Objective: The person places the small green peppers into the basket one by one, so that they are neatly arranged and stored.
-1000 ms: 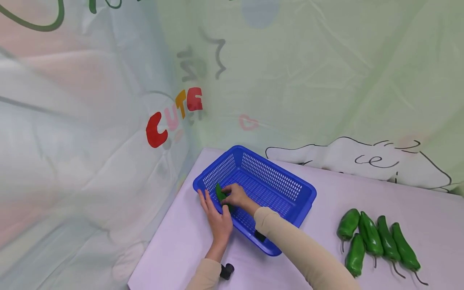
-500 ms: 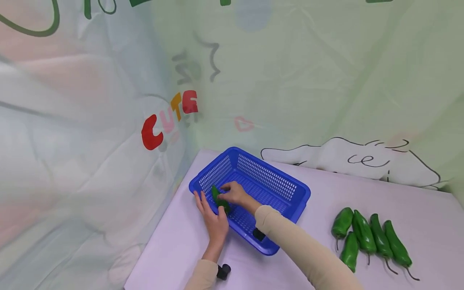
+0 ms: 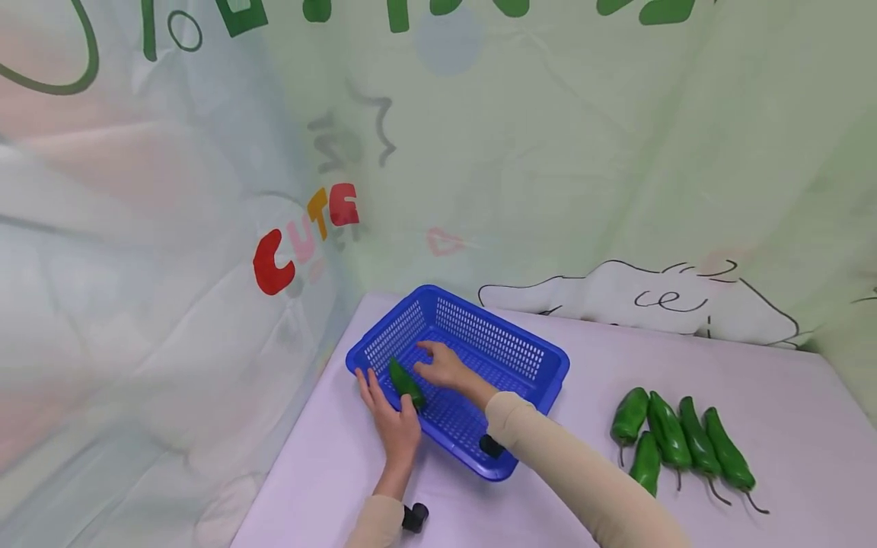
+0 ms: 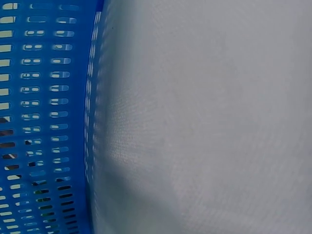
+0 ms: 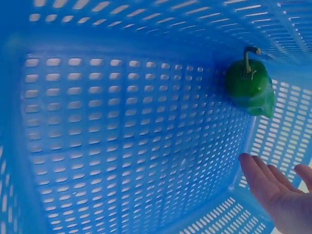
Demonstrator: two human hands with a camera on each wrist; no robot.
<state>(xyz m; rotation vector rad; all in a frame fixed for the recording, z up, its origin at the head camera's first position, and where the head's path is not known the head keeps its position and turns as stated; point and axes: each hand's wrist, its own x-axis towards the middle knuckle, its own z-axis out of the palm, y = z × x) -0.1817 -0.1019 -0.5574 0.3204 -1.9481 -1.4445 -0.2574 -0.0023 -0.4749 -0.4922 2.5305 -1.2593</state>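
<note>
A green pepper [image 3: 407,384] lies in the near left corner of the blue plastic basket [image 3: 493,318]. My right hand [image 3: 444,368] hovers inside the basket, a little to the right of the pepper, with its fingers loose and holding nothing. The right wrist view shows a gap between that hand [image 5: 278,195] and the pepper [image 5: 248,85], whose stem points up. Straight fingers of my left hand [image 3: 392,428] rest on the basket's near left rim, the thumb close to the pepper. Only the slotted basket wall [image 4: 48,107] and cloth appear in the left wrist view.
Several green peppers [image 3: 668,431] lie in a group on the pale table [image 3: 589,472] to the right, partly behind the right sleeve [image 3: 575,479]. Printed fabric [image 3: 548,152] hangs behind and to the left.
My right hand has let go of the pepper and drawn slightly to the right, leaving it in the basket corner. The left hand stays at the rim. The head view has shifted slightly.
</note>
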